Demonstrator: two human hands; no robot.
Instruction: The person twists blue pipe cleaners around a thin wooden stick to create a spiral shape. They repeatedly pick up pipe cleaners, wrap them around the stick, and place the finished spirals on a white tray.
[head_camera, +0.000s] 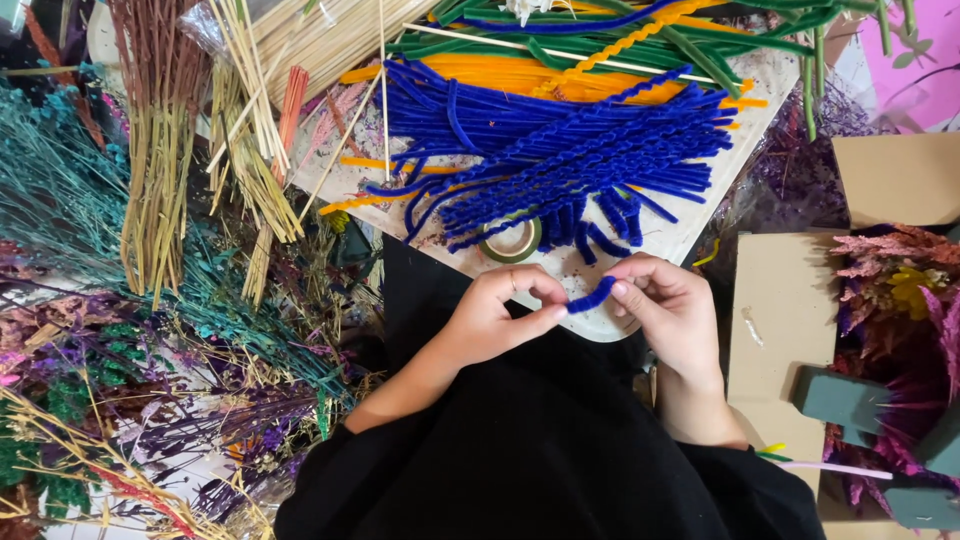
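While both pinch a short blue pipe cleaner (592, 296), left hand (497, 318), right hand (668, 308), blue pipe cleaner pile (570, 160) and tape roll (510, 243) just beyond

The light is bright and even, with only soft shadows. The picture is sharp in the middle and a little fuzzy at the edges.

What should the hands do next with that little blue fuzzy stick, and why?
Probably keep bending it. The left hand and right hand each pinch an end of the short blue pipe cleaner, which is only slightly curved, while the blue pieces in the pile on the board look folded or twisted.
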